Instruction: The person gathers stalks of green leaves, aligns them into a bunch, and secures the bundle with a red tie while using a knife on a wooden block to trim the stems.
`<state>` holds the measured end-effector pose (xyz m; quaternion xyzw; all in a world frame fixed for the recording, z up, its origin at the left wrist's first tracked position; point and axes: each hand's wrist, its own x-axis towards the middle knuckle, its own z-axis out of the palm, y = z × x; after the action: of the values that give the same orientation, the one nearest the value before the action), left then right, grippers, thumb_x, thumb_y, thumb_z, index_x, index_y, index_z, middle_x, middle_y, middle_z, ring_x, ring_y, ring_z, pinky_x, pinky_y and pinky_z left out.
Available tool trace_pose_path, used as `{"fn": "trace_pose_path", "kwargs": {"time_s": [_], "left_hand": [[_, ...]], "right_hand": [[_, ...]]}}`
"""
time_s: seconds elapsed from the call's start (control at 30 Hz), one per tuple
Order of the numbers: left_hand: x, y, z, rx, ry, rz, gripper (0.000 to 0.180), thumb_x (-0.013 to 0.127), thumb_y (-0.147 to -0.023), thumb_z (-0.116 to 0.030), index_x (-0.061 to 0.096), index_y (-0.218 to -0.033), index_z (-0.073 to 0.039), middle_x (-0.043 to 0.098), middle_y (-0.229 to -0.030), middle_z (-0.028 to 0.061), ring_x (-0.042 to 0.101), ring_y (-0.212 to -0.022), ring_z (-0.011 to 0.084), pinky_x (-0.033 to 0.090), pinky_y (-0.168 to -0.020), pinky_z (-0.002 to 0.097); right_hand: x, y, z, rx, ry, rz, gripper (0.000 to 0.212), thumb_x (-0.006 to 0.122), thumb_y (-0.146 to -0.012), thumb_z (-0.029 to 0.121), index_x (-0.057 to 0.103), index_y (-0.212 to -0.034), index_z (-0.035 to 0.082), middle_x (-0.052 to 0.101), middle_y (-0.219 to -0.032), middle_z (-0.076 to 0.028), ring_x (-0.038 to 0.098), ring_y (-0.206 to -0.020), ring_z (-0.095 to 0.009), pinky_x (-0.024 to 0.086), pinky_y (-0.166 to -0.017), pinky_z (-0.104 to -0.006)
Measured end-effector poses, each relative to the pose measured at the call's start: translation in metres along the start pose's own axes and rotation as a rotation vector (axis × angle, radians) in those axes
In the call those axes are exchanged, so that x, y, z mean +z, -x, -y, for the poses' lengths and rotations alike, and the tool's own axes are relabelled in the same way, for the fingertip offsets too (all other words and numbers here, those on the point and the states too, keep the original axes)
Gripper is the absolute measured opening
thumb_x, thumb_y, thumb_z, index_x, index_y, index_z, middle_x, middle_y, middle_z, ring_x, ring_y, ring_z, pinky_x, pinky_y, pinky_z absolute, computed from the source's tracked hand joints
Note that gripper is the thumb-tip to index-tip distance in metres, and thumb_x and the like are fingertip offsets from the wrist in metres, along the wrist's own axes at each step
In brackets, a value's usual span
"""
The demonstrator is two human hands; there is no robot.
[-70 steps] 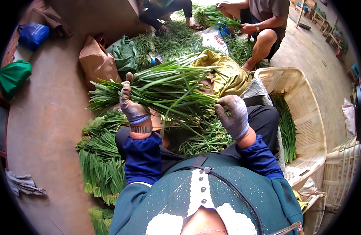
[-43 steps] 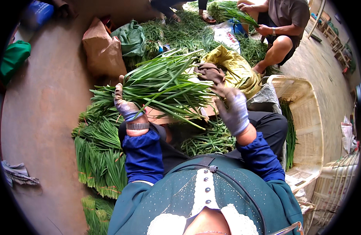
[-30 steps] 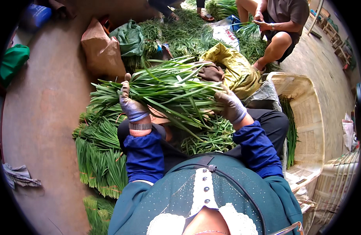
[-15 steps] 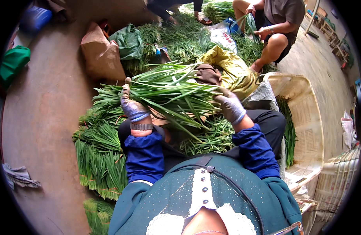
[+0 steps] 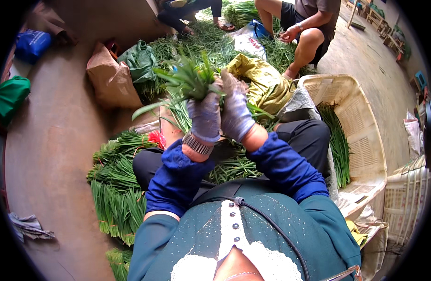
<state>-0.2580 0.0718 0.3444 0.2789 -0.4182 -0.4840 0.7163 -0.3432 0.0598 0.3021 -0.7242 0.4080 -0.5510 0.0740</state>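
Note:
Both my gloved hands hold one bundle of long green leaves [image 5: 189, 79] upright in front of me, its tips pointing away. My left hand [image 5: 204, 117] wraps the bundle's left side, and my right hand [image 5: 235, 111] presses against its right side, the two hands touching. Loose green stalks [image 5: 232, 166] lie across my lap below the hands. Tied green bunches [image 5: 116, 187] are stacked on the floor at my left.
A cream plastic basket [image 5: 360, 136] with green stalks inside stands at my right, another basket [image 5: 405, 196] beside it. A yellow cloth [image 5: 260, 84], a brown paper bag [image 5: 110, 82] and a green bag [image 5: 140, 61] lie ahead. A seated person [image 5: 302, 28] works among greens beyond.
The bundle lay spread sideways between my parted hands; now both hands have come together and hold it gathered and upright.

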Motion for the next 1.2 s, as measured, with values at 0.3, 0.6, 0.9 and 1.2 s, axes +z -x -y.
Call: {"fn": "trace_pose_path", "kwargs": {"time_s": [0.3,0.6,0.9,1.2], "left_hand": [[-0.010,-0.040,-0.052,-0.187,-0.646,0.690,0.068,0.082,-0.075,-0.009,0.048,-0.133,-0.003,0.061,-0.118,0.0067,0.057,-0.107,0.0150,0.046,-0.095,0.0310],[-0.041,-0.060,-0.040,-0.212,-0.401,0.666,0.044,0.079,-0.077,-0.021,0.065,-0.114,-0.003,0.059,-0.131,0.0164,0.047,-0.131,0.0287,0.032,-0.112,0.0441],[-0.133,-0.068,-0.028,-0.162,0.435,0.158,0.012,0.060,-0.092,-0.010,0.065,-0.103,-0.010,0.068,-0.105,0.0053,0.060,-0.112,0.0289,0.042,-0.103,0.0532],[-0.182,-0.064,-0.012,-0.023,0.406,-0.026,0.021,0.058,-0.094,-0.018,0.064,-0.109,-0.004,0.066,-0.109,0.0076,0.060,-0.110,0.0243,0.046,-0.101,0.0480]], "right_hand": [[-0.040,-0.038,-0.031,0.202,-0.578,0.517,0.047,0.081,-0.073,0.022,0.064,-0.114,0.005,0.070,-0.099,-0.009,0.066,-0.090,-0.017,0.052,-0.082,-0.0321],[-0.037,-0.074,-0.012,0.411,-0.728,0.951,0.052,0.081,-0.066,0.027,0.066,-0.110,0.003,0.069,-0.096,-0.007,0.066,-0.088,-0.018,0.053,-0.079,-0.0301],[-0.097,-0.039,-0.073,0.482,-0.787,-0.205,0.026,0.065,-0.092,0.020,0.065,-0.105,-0.003,0.069,-0.094,-0.008,0.065,-0.083,-0.014,0.052,-0.080,-0.0272],[-0.063,0.025,-0.014,-0.087,-0.123,0.297,0.027,0.069,-0.076,-0.001,0.063,-0.102,0.006,0.064,-0.094,-0.012,0.062,-0.087,-0.033,0.049,-0.079,-0.0389]]}}
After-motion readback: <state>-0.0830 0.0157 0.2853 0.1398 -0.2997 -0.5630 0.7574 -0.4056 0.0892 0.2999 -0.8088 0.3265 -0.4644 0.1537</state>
